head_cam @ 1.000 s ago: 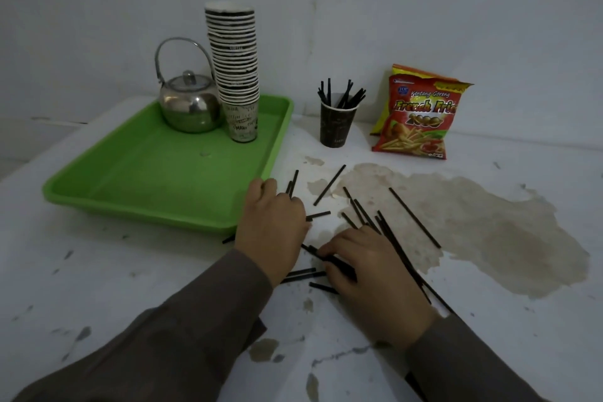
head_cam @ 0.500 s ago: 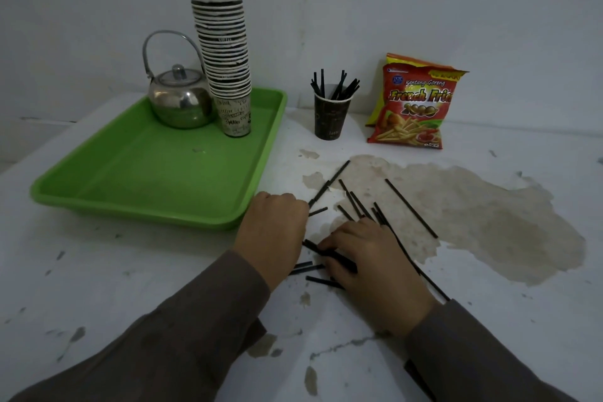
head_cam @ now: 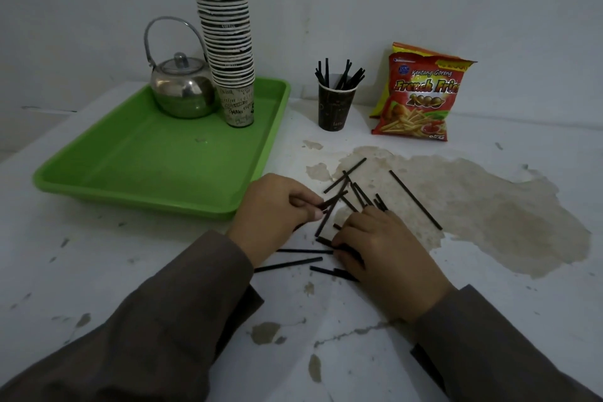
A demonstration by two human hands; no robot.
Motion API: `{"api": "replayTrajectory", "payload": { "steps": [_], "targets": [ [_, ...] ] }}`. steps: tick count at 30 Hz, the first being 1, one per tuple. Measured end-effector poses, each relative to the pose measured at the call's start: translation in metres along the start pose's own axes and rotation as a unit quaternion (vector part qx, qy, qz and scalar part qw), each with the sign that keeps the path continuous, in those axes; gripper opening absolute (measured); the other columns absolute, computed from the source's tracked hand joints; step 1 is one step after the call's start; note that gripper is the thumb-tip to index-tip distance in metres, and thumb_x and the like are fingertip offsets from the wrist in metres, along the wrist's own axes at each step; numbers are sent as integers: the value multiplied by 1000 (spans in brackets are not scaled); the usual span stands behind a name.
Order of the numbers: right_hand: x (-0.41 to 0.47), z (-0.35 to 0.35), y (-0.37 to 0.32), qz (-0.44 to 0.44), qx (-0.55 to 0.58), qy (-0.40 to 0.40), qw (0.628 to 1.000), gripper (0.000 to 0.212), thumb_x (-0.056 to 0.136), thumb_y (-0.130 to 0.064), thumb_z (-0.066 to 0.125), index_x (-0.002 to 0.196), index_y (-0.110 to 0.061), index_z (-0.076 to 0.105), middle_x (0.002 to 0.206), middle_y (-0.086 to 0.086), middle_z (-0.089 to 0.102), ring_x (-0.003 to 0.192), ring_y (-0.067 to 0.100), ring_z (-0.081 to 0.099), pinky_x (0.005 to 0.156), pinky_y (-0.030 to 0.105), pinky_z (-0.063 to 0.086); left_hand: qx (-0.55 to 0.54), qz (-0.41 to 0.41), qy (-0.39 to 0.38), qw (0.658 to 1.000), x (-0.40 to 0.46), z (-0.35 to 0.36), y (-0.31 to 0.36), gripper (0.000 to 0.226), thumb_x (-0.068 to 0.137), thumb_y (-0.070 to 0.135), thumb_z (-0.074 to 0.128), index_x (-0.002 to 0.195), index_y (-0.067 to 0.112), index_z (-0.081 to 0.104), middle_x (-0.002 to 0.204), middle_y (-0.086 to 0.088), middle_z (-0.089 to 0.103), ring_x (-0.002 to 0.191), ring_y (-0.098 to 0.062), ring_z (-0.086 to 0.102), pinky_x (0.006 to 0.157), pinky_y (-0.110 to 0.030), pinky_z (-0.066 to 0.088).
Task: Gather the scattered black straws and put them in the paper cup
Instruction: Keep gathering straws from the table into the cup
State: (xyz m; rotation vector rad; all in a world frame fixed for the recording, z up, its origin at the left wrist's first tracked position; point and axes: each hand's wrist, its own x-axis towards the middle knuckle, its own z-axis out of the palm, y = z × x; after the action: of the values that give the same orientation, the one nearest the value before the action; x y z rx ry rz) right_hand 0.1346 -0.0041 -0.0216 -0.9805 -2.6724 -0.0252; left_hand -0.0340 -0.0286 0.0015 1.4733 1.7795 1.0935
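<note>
1. Your left hand, at the centre of the frame, pinches the end of one or two black straws between thumb and fingertips, lifting them off the bench so they can be collected into a bundle.
2. Your right hand, just right of centre, lies over more straws with its fingers curled onto them, seemingly raking them together; whether it actually grips any, you cannot tell.
3. Loose straws fan out around both hands, and one long straw lies apart to the right on the stained patch.
4. The paper cup stands upright in the upper middle, already holding several straws and well apart from your hands, so gathering a bunch first likely saves trips.
</note>
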Motion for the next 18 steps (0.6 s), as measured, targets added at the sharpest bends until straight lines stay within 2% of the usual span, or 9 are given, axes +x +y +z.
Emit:
{"api": "replayTrajectory", "payload": {
  "steps": [3, 5, 10, 14, 16, 18],
  "targets": [
    [0, -2, -6, -6, -1, -1, 1000, 25, 75, -29, 47, 82, -23, 70, 75, -6, 65, 70, 16, 60, 61, 26, 47, -64, -16, -6, 998, 1, -2, 2, 19, 69, 7, 77, 86, 15, 74, 67, 5, 69, 59, 3, 61, 62, -8, 50],
    [0, -2, -10, -15, -3, -21, 1000, 29, 78, -33, 45, 86, -23, 71, 76, -5, 64, 72, 17, 59, 61, 28, 49, -85, -21, -12, 996, 1, -1, 3, 20, 70, 4, 76, 87, 13, 73, 67, 5, 68, 58, 4, 61, 61, -7, 50],
    [1, 2, -12, -11, -27, -17, 999, 7, 69, -20, 63, 72, -20, 69, 70, -2, 63, 67, 20, 60, 57, 28, 51, -100, -14, -17, 995, 0, -1, 4, 19, 69, 4, 77, 84, 14, 73, 67, 0, 69, 60, 0, 61, 63, -8, 50],
    [2, 2, -13, 15, -29, -12, 999, 19, 71, -20, 46, 65, -17, 64, 66, 0, 61, 63, 20, 58, 57, 26, 49, -104, -6, -17, 994, -1, -1, 4, 20, 68, 2, 77, 86, 9, 74, 57, 12, 65, 53, 7, 59, 57, -3, 45],
    [2, -1, -13, 25, -28, -15, 999, 15, 70, -17, 49, 64, -17, 63, 63, 0, 62, 60, 20, 58, 57, 25, 48, -107, -1, -12, 994, 0, -1, 3, 20, 68, 2, 77, 86, 9, 74, 57, 14, 65, 52, 8, 58, 57, -4, 46],
    [1, -5, -8, 19, -35, -7, 999, 5, 64, -13, 58, 62, -16, 61, 58, 0, 61, 56, 19, 57, 54, 25, 47, -108, 6, -8, 994, 0, -3, 3, 20, 69, 3, 76, 88, 10, 74, 64, 6, 67, 55, 5, 58, 61, -6, 49]
  ]
}}
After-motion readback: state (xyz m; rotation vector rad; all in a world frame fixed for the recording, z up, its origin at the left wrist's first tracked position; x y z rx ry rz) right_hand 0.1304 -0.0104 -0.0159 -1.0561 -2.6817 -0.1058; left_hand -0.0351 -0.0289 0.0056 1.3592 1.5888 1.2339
